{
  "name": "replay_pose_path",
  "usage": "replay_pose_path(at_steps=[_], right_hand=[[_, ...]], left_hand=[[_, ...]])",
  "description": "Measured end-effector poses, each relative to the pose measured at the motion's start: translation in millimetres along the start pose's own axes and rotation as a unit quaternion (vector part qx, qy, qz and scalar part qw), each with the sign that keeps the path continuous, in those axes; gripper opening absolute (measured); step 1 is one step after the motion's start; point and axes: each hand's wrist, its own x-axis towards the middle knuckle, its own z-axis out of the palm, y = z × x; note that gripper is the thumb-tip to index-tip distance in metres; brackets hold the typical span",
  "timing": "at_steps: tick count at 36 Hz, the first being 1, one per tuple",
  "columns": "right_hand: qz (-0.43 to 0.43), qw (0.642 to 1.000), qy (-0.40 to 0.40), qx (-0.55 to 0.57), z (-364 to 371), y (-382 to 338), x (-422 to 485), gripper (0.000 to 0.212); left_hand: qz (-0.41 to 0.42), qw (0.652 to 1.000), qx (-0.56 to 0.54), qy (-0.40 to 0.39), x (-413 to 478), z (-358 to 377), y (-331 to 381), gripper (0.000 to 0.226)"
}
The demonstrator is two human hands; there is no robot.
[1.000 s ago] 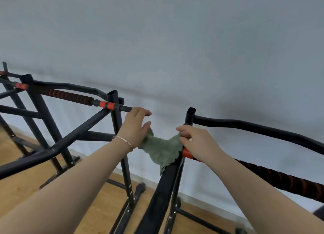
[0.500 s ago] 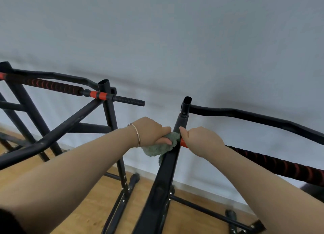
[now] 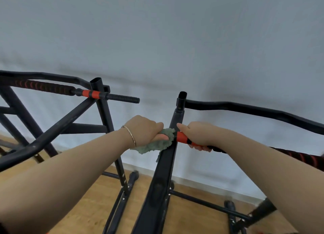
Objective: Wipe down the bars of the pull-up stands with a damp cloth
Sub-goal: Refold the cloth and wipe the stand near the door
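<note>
My left hand [image 3: 142, 130] clutches the fuzzy green cloth [image 3: 156, 145] against the black metal stand upright [image 3: 164, 163]; my right hand [image 3: 199, 133] wraps round the orange-banded bar [image 3: 181, 138].

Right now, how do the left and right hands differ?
The left hand grips the green cloth; the right hand grips the orange bar section bare. The left hand's wrist wears a bracelet; the right hand's does not. Both have fingers curled, either side of the same black upright.
</note>
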Motion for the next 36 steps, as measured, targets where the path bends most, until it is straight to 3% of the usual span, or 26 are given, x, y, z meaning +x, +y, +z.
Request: replay_pose_path(at_steps=[3, 6, 9, 11, 13, 14, 16, 17, 19, 23, 27, 33, 36], right_hand=[[-0.075, 0.98, 0.128, -0.134, 9, 0, -3, 0.035], [-0.123, 0.939, 0.214, -0.239, 26, 10, -3, 0.07], [-0.145, 0.892, 0.336, -0.267, 42, 28, 8, 0.061], [-0.162, 0.886, 0.332, -0.282, 36, 18, 4, 0.06], [-0.138, 0.931, 0.236, -0.242, 25, 7, 0, 0.034], [-0.1, 0.958, 0.173, -0.204, 12, 2, 2, 0.037], [-0.013, 0.996, -0.007, -0.085, -10, -1, 7, 0.074], [0.013, 0.996, -0.074, -0.039, -17, -2, 6, 0.084], [0.035, 0.991, -0.129, 0.004, -23, 2, 7, 0.092], [0.026, 0.998, -0.062, 0.009, -14, 8, 6, 0.081], [-0.002, 0.997, 0.02, -0.075, -2, 9, 2, 0.083], [-0.05, 0.96, 0.147, -0.234, 12, 7, -12, 0.073], [-0.076, 0.946, 0.184, -0.257, 16, 10, -14, 0.072]], left_hand=[[0.011, 1.0, -0.005, -0.009, 4, -2, -7, 0.064], [0.0, 0.993, -0.087, -0.085, 9, -10, -15, 0.06], [-0.021, 0.966, -0.201, -0.159, 11, -16, -18, 0.058], [-0.03, 0.966, -0.206, -0.155, 8, -16, -15, 0.059], [-0.034, 0.98, -0.151, -0.124, 3, -15, -10, 0.06], [-0.037, 0.986, -0.121, -0.107, 2, -14, -8, 0.06], [-0.038, 0.994, -0.074, -0.077, -1, -10, -5, 0.061], [-0.037, 0.995, -0.057, -0.069, -2, -9, -4, 0.061], [-0.037, 0.997, -0.038, -0.06, -4, -7, -4, 0.061], [-0.038, 0.998, -0.028, -0.041, -5, -5, -4, 0.062], [-0.051, 0.998, -0.037, -0.015, -5, -5, -3, 0.056], [-0.156, 0.981, -0.116, -0.01, 10, -5, 0, 0.064], [-0.211, 0.965, -0.153, -0.024, 22, -4, -2, 0.053]])
